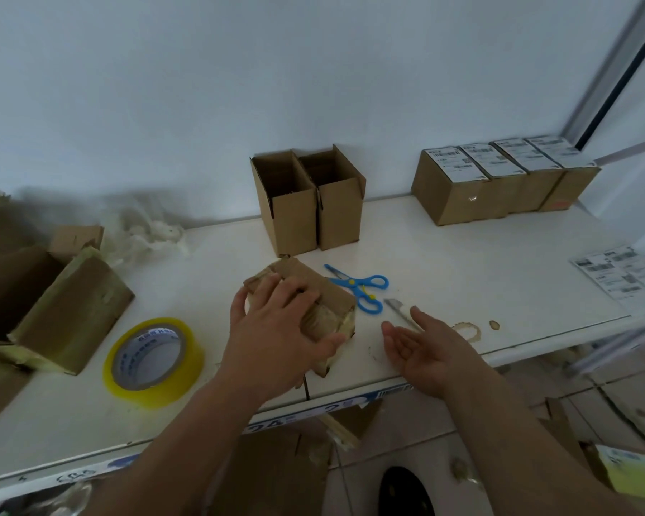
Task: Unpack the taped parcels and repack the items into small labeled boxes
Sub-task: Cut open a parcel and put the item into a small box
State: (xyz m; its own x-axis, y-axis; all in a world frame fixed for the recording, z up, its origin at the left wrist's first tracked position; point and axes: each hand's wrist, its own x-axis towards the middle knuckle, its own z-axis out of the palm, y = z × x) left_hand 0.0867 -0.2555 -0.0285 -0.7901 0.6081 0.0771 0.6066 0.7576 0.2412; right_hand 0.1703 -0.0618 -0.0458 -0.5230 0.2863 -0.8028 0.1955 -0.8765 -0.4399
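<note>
Taped parcel [313,292]: brown cardboard, on the white table [462,255] near its front edge, under the left hand [276,329]; fingers spread over its top, thumb curled against the near right corner, grasping it
Right hand [421,348]: just right of the parcel, apart from it, palm up, fingers relaxed, holding nothing
Utility knife [397,309]: on the table by the right fingertips
Blue scissors [362,290]: just right of the parcel
Two open small boxes [306,202]: upright behind the parcel
Four labeled boxes [499,180]: far right row
Tape roll [153,363]: left of the parcel
</note>
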